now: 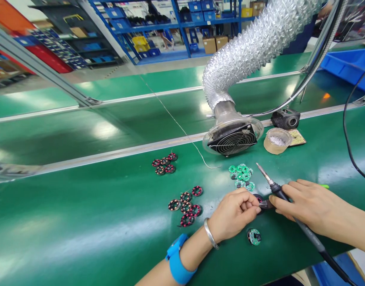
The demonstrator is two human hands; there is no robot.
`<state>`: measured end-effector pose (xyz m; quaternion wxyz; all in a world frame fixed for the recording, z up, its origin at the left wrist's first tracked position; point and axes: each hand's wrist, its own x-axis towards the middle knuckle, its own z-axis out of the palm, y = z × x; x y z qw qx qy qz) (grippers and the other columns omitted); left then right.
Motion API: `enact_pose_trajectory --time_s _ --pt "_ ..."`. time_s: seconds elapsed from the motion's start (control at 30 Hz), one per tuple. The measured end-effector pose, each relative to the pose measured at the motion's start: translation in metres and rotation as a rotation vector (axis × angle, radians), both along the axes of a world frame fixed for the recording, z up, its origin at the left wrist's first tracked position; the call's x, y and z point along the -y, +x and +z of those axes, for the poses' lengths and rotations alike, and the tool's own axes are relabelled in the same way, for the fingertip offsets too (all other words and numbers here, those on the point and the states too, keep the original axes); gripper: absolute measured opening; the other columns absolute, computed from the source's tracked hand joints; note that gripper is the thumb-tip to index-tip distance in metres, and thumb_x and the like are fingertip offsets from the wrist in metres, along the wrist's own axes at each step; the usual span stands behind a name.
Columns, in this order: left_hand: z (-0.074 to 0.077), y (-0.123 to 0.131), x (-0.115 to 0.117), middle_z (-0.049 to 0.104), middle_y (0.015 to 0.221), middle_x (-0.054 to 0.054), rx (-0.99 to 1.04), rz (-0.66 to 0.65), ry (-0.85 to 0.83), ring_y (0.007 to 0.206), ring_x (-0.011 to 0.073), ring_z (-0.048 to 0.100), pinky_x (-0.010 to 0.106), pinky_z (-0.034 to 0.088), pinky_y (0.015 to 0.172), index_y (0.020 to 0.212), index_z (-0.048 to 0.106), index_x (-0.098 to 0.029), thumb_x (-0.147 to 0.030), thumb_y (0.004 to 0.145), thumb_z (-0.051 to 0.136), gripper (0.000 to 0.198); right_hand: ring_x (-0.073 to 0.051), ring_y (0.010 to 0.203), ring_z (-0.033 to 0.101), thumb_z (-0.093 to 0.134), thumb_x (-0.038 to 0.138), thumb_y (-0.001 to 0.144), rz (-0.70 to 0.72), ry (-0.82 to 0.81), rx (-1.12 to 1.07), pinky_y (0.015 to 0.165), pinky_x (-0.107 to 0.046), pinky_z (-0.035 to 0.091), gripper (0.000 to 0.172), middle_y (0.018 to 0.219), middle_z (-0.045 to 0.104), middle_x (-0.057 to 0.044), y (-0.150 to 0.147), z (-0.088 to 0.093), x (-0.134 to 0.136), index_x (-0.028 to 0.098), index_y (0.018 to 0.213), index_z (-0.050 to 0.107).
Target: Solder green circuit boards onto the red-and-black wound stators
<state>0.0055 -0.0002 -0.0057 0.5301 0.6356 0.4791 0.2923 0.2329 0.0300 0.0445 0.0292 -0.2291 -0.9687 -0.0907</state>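
My left hand (234, 214) is closed, thumb and forefinger pinched at a small copper-wound coil ring (259, 197) that the fingers mostly cover. In my right hand (310, 202) is a soldering iron (278, 190), its tip pointing up and away to the left. The same hand also grips a dark-jawed hand tool (266, 204), apparently pliers or cutters, whose jaws meet the left fingertips at the ring. A green handle end (324, 186) pokes out behind that hand. Nearer me lies a coil ring with a green circuit board (254, 236). Beyond the hands sits a pile of green ring-shaped circuit boards (242, 174).
Several coil rings lie in two groups, one nearer (186, 207) and one farther (164, 163). A fume extractor fan (234, 141) hangs from a silver duct. Behind stand a round tub (277, 141) and a black holder (286, 118). A thin solder wire (182, 129) hangs down to the green bench.
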Motion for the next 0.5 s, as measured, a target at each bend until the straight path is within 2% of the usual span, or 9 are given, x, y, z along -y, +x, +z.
enact_pose_trajectory --time_s 0.5 --pt "-0.0010 0.0008 -0.0013 0.050 0.071 -0.004 0.032 -0.002 0.001 0.055 0.0063 0.042 0.017 0.037 0.051 0.074 0.062 -0.016 -0.017 0.080 0.062 0.007 -0.019 0.058 0.046 0.046 0.019 0.093 0.001 -0.028 -0.003 0.058 -0.031 0.023 0.013 0.069 0.048 0.000 0.0013 -0.0005 -0.0003 0.023 0.102 0.056"
